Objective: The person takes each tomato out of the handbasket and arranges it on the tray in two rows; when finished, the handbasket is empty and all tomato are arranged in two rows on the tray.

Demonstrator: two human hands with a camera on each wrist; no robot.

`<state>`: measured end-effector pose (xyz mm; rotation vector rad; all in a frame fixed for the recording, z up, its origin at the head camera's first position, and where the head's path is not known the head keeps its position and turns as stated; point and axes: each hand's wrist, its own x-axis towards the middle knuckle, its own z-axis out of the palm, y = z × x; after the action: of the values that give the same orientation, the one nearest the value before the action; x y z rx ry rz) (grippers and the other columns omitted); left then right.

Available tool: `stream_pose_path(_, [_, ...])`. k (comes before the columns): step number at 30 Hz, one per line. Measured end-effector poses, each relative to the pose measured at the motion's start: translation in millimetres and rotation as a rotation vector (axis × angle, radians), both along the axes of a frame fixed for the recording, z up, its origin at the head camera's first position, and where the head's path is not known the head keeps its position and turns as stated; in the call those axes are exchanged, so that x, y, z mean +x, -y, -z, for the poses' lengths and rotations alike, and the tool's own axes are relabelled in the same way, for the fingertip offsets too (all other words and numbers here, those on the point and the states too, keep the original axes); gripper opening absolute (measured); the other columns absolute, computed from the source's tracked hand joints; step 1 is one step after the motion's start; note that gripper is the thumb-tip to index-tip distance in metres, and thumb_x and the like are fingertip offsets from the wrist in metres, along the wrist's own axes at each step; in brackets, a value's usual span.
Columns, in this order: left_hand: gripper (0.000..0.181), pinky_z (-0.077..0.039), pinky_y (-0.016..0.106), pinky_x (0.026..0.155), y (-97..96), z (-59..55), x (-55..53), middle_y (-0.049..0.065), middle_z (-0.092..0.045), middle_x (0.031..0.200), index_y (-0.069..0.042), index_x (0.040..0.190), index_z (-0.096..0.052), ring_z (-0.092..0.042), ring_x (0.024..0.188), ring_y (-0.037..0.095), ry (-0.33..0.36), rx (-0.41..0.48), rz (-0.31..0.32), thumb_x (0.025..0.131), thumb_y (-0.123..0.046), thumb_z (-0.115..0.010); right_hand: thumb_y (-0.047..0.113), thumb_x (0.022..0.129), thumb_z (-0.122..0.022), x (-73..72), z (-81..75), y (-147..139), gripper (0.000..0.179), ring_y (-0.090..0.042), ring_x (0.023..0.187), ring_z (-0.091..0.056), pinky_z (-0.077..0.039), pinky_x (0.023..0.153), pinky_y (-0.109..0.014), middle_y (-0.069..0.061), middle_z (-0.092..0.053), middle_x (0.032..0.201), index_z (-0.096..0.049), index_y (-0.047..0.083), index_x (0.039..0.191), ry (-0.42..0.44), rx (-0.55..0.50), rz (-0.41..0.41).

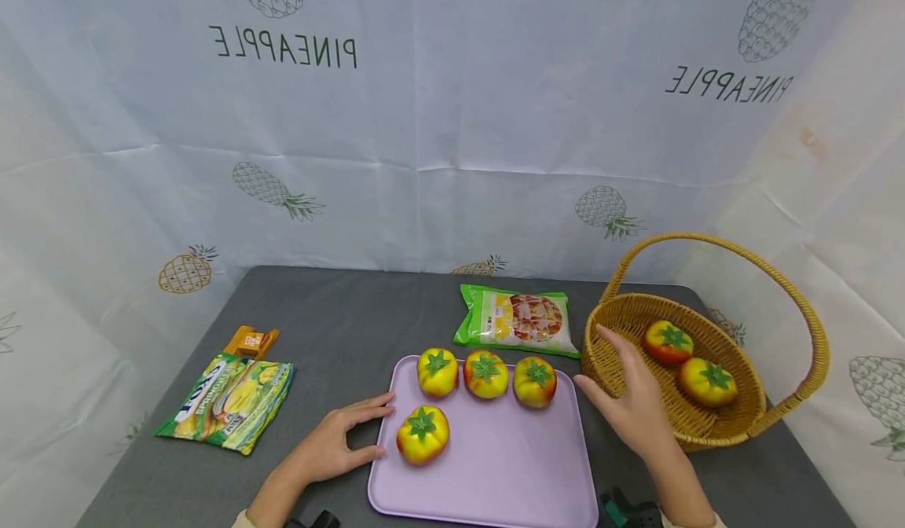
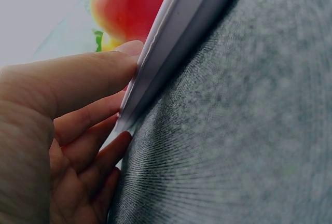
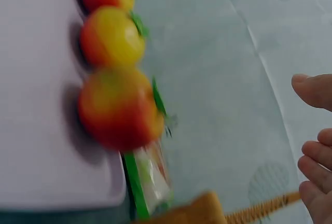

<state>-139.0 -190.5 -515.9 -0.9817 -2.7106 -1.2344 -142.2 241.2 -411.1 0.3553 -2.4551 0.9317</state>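
My left hand touches the left rim of a lilac tray; in the left wrist view its thumb rests against that rim. On the tray, three yellow-red toy persimmons line the far edge, and a fourth persimmon sits nearer the left hand. My right hand holds nothing, thumb and fingers spread, between the tray and a wicker basket, its fingertips overlapping the basket's left side in the head view. Inside the basket lie two more persimmons.
A green-edged food packet lies behind the tray, close to the basket. To the left are a green and yellow packet and a small orange packet. The basket's tall handle arches up. A pineapple-print cloth hangs behind the grey table.
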Motion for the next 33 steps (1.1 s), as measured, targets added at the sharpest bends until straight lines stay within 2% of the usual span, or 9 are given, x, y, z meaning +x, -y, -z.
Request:
stream_pose_path(2, [0.049, -0.044, 0.034, 0.101, 0.0, -0.5, 0.6, -0.001, -0.052, 0.141, -0.023, 0.129, -0.059, -0.051, 0.127, 0.019, 0.000, -0.001, -0.001, 0.084, -0.036, -0.071, 0.011, 0.074, -0.080, -1.7, -2.4, -15, 0.079, -0.038, 0.124, -0.044, -0.035, 0.108, -0.040, -0.019, -0.048, 0.137, -0.041, 0.010, 0.143, 0.024, -0.003, 0.035])
stream_pose_path(4, [0.048, -0.045, 0.034, 0.100, 0.2, -0.6, 0.8, -0.001, -0.052, 0.141, -0.023, 0.129, -0.059, -0.051, 0.127, 0.019, -0.003, -0.006, -0.003, 0.084, -0.037, -0.070, 0.014, 0.078, -0.078, -2.9, -4.3, -30, 0.077, -0.044, 0.124, -0.042, -0.035, 0.099, -0.059, -0.023, -0.046, 0.138, -0.039, 0.009, 0.144, 0.063, -0.008, 0.062])
stream_pose_path(6, [0.048, -0.045, 0.035, 0.100, 0.5, -0.4, 0.9, -0.001, -0.052, 0.141, -0.023, 0.129, -0.060, -0.051, 0.127, 0.018, -0.005, -0.009, -0.005, 0.084, -0.037, -0.070, 0.017, 0.082, -0.075, -3.9, -5.6, -43, 0.075, -0.049, 0.124, -0.040, -0.033, 0.093, -0.067, -0.027, -0.043, 0.139, -0.035, 0.007, 0.145, 0.095, -0.012, 0.083])
stream_pose_path(14, [0.048, -0.045, 0.035, 0.100, 0.7, 1.3, 0.6, -0.001, -0.051, 0.141, -0.023, 0.129, -0.059, -0.051, 0.127, 0.017, -0.005, -0.020, -0.005, 0.084, -0.037, -0.070, 0.027, 0.089, -0.066, -8.0, -4.5, -87, 0.075, -0.054, 0.117, -0.038, -0.033, 0.086, -0.069, -0.035, -0.034, 0.139, -0.026, 0.000, 0.147, 0.202, 0.015, 0.201])
stream_pose_path(19, [0.048, -0.045, 0.036, 0.100, 0.4, 0.2, 0.4, -0.001, -0.052, 0.141, -0.021, 0.129, -0.060, -0.051, 0.127, 0.017, -0.009, -0.015, -0.009, 0.084, -0.036, -0.070, 0.032, 0.092, -0.061, -11.6, -0.1, -106, 0.077, -0.055, 0.118, -0.036, -0.031, 0.089, -0.068, -0.037, -0.032, 0.139, -0.022, -0.006, 0.146, 0.271, 0.039, 0.261])
stream_pose_path(24, [0.048, -0.045, 0.036, 0.100, 0.0, -0.7, 0.8, 0.000, -0.052, 0.141, -0.020, 0.128, -0.061, -0.051, 0.127, 0.017, -0.008, -0.018, -0.010, 0.084, -0.036, -0.070, 0.037, 0.093, -0.058, -14.8, 4.3, -119, 0.083, -0.057, 0.120, -0.033, -0.030, 0.092, -0.069, -0.040, -0.029, 0.139, -0.016, -0.011, 0.146, 0.387, 0.040, 0.331])
stream_pose_path(33, [0.048, -0.045, 0.035, 0.100, -0.6, -1.3, 1.5, 0.001, -0.053, 0.140, -0.019, 0.128, -0.061, -0.051, 0.127, 0.016, -0.016, -0.009, -0.004, 0.084, -0.035, -0.070, 0.037, 0.092, -0.057, -24.0, 5.8, -131, 0.086, -0.059, 0.122, -0.029, -0.030, 0.096, -0.068, -0.044, -0.026, 0.138, -0.012, -0.017, 0.143, 0.562, 0.040, 0.432])
